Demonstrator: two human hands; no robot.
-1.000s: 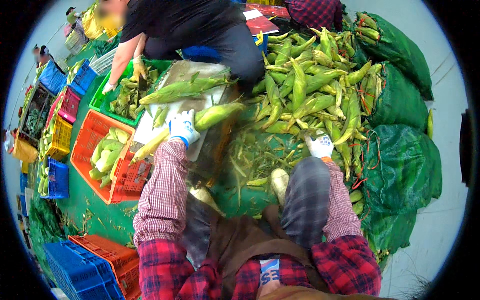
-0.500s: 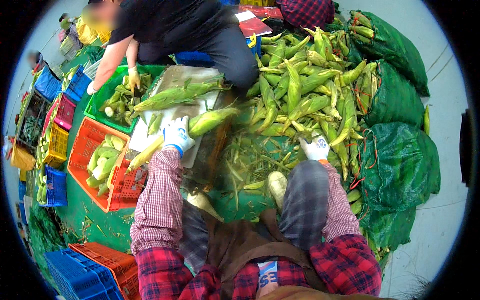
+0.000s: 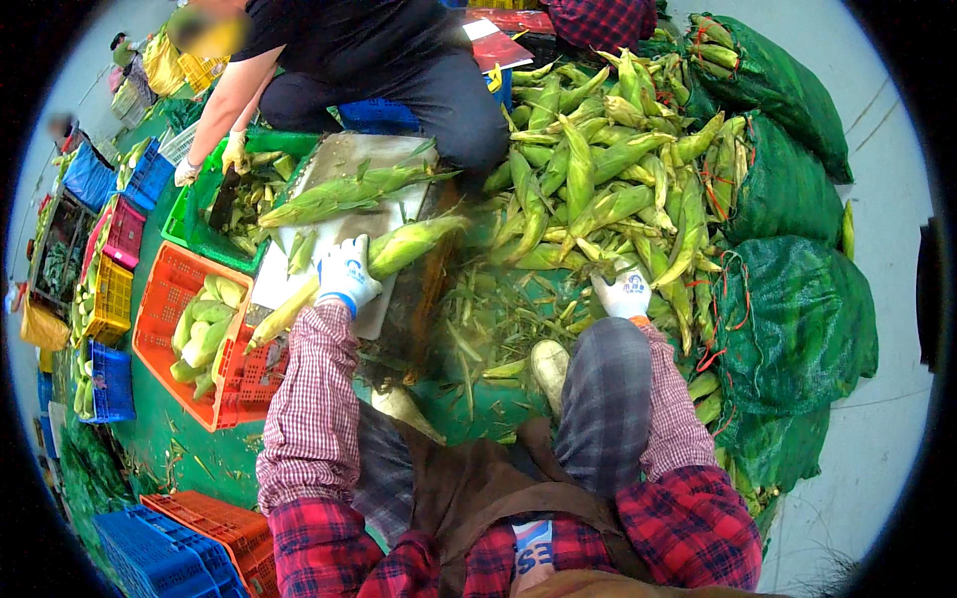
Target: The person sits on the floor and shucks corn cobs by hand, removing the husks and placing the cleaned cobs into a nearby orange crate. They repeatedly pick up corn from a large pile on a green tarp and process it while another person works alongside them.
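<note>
My left hand (image 3: 347,271), in a white glove, grips an ear of corn (image 3: 414,242) that lies across a pale cutting board (image 3: 379,164). Its green husk end points right and its yellowish end points lower left. Another unhusked ear (image 3: 339,194) lies on the board just behind it. My right hand (image 3: 623,292), also gloved, rests at the near edge of a big pile of green corn ears (image 3: 598,169), touching them. Its fingers curl down, so I cannot tell if they hold one.
Across the board a person in black crouches, gloved hand (image 3: 236,151) over a green crate (image 3: 189,219) of corn. An orange crate (image 3: 164,299) holding husked ears stands at my left. Green mesh sacks (image 3: 797,319) lie right. Husk scraps (image 3: 488,329) litter the green floor.
My left hand stays on the ear and my right hand has shifted slightly left at the pile's edge. The other person's hand has moved within the green crate.
</note>
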